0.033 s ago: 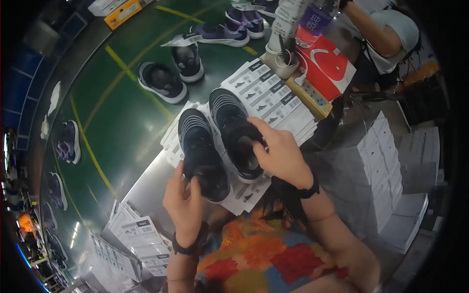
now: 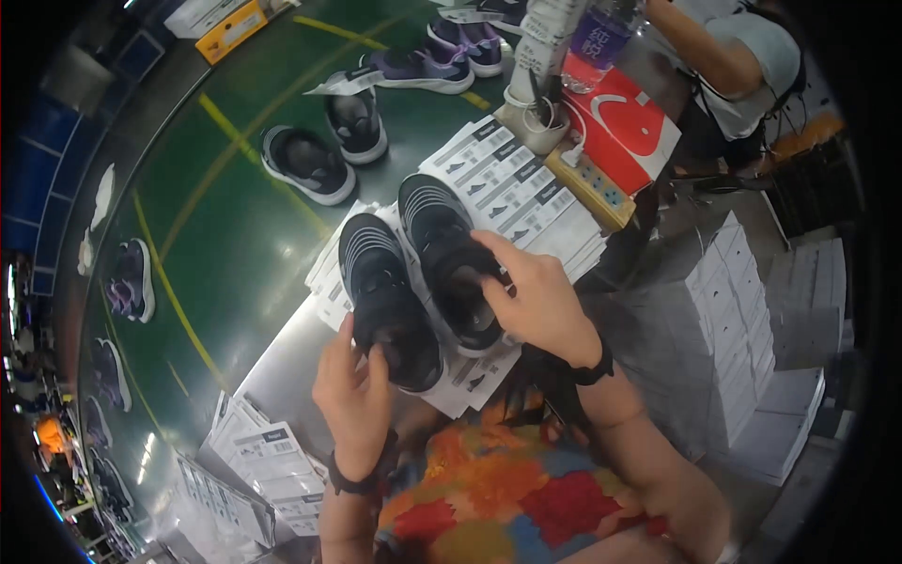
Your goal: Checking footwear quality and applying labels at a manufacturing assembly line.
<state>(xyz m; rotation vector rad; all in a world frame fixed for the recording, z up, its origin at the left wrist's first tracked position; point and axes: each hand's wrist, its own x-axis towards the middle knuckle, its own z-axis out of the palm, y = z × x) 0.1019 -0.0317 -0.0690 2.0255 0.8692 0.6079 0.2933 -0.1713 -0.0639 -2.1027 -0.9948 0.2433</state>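
Note:
Two black sneakers with pale stripes across the toes are side by side over paper label sheets, toes pointing away from me. My left hand (image 2: pixel 355 402) grips the left sneaker (image 2: pixel 380 282) at the heel end, its thumb at the collar and fingers along the outer side. With my right hand (image 2: pixel 547 305) I hold the right sneaker (image 2: pixel 440 230), thumb inside the opening and index finger along the outer edge. The label sheets (image 2: pixel 503 183) show shoe pictures and spread out beneath and beyond the pair. How firmly the soles rest on them is hidden.
Another dark pair (image 2: pixel 310 164) stands farther off on the green table (image 2: pixel 225 226). Purple sneakers (image 2: pixel 427 68) are behind it. To the right are a power strip (image 2: pixel 590 186), a red box (image 2: pixel 625 117) and a bottle (image 2: pixel 597 42). White box stacks (image 2: pixel 733 329) stand right; another person's arm (image 2: pixel 705 47) is beyond.

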